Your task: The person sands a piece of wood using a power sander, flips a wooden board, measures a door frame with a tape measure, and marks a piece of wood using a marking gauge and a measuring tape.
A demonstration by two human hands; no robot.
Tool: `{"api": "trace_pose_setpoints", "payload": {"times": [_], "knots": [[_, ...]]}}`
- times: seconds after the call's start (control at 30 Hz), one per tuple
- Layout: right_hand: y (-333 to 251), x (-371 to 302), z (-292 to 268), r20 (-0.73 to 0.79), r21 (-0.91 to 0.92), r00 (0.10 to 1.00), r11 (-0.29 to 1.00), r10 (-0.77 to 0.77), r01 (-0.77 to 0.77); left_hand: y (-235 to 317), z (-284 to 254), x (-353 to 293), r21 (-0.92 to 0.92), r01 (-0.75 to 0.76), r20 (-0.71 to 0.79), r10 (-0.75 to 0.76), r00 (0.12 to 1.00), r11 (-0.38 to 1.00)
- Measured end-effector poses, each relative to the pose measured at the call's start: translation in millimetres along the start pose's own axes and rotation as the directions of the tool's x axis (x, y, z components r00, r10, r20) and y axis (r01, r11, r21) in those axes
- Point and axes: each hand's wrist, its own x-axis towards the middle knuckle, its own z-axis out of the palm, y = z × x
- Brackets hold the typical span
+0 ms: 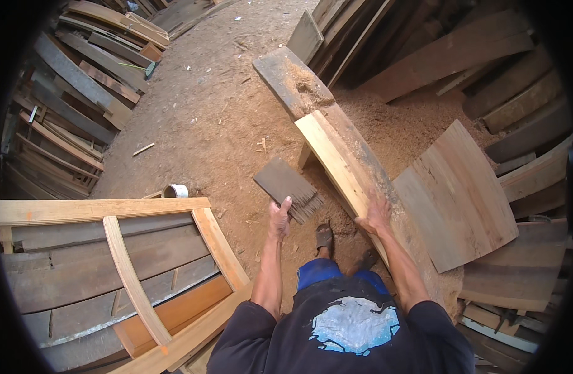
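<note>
My left hand (279,218) is closed on a short dark wooden board (285,182), with the thumb on top near its jagged, splintered end. The board is held above the dirt floor, left of the bench. My right hand (377,215) lies on a pale wooden plank (337,161), fingers stretched forward over its face and the thumb at its left edge. That plank rests lengthwise along a long, narrow, sawdust-strewn bench (275,67). Its near end is partly hidden by my right forearm.
At left stands a pale wooden frame (99,212) with crossbars, over stacked boards. Beside it sits a white can (175,191). A wide curved board (458,199) leans right of the bench, by a sawdust heap (411,121). Planks (93,68) line both sides.
</note>
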Motion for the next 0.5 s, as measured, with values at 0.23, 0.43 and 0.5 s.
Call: {"api": "trace_pose_setpoints", "payload": {"times": [0.23,0.43,0.5], "knots": [[85,-37,-24,-0.19,0.09,0.978,0.991,-0.082,0.1,-12,30,67,-0.095,0.214,0.082,-0.206,0.975,0.972],[115,-78,-33,-0.167,0.124,0.982,0.986,-0.092,0.113,-58,75,161,-0.082,0.222,0.226,-0.199,0.954,0.972],[128,-86,-20,-0.126,0.103,0.992,0.994,-0.026,0.039,-72,103,184,0.106,0.291,0.01,-0.294,0.956,0.951]]}}
